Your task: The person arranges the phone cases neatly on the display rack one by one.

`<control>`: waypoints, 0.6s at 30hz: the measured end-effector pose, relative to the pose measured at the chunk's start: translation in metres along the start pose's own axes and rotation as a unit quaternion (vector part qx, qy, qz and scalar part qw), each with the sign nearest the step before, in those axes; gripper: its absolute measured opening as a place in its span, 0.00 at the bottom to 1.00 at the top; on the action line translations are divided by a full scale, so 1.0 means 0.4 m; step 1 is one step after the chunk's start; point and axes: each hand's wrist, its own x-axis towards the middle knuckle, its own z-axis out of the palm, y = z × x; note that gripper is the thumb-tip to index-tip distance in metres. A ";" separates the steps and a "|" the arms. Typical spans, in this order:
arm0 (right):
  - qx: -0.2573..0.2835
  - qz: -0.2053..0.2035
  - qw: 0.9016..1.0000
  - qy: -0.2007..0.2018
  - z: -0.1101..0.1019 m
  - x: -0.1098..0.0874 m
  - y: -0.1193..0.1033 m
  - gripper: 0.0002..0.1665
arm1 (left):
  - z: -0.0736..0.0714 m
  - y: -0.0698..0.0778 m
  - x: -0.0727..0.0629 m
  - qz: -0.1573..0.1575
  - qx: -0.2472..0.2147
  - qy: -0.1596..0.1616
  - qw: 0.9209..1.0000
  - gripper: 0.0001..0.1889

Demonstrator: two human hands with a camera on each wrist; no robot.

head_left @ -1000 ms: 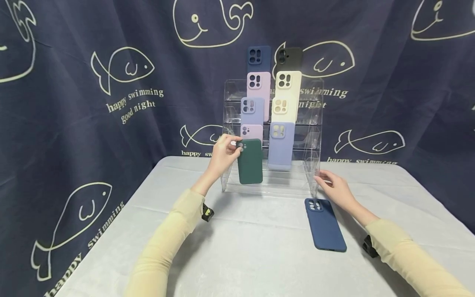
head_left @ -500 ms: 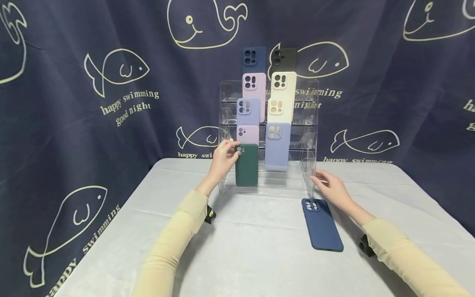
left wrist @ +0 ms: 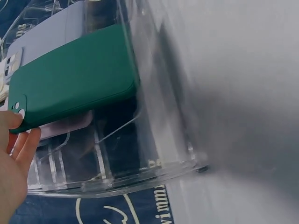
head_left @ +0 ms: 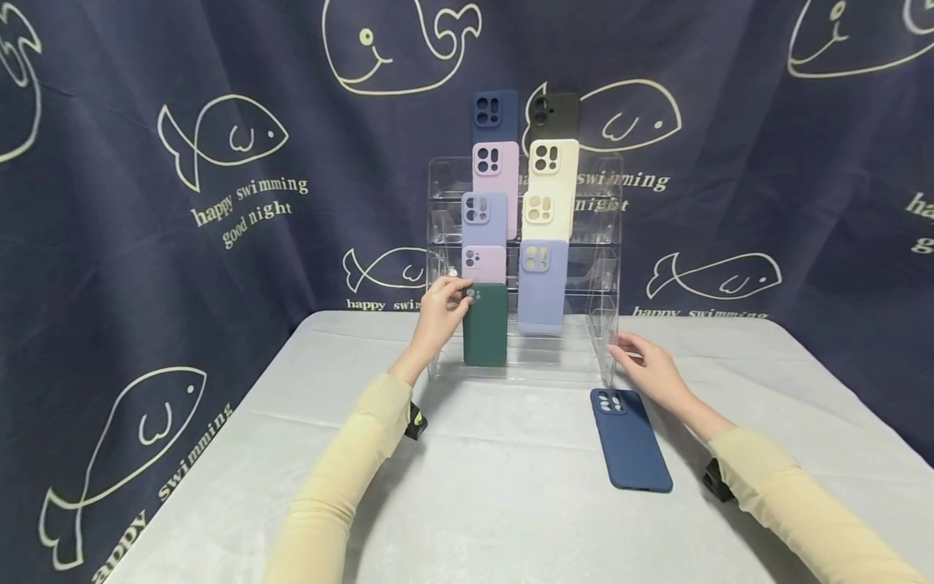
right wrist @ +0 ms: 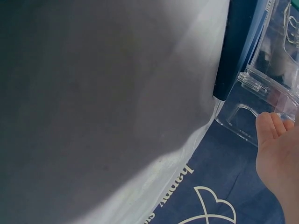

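In the head view, my left hand pinches a dark green phone case by its upper left corner, beside the camera holes. The case stands upright at the lowest tier of a clear acrylic display stand, in front of a pink case. The left wrist view shows the thumb on the back of the green case, with fingers behind it. My right hand holds the stand's right side edge between thumb and fingers. Below that hand, a dark blue case lies flat on the table.
Higher tiers bear more cases: dark blue, black, lilac, cream and periwinkle. The stand is on a table with a pale cloth. A navy fish-print curtain hangs behind.
My left hand has lowered the green case slightly into the stand's bottom tier, showing more of the pink case behind. The right hand stays at the stand's side. The head view has shifted slightly.
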 end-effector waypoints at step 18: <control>0.002 0.005 1.000 -0.005 -0.002 -0.002 -0.001 0.28 | 0.019 -0.023 -0.038 0.019 0.009 0.023 1.000 0.17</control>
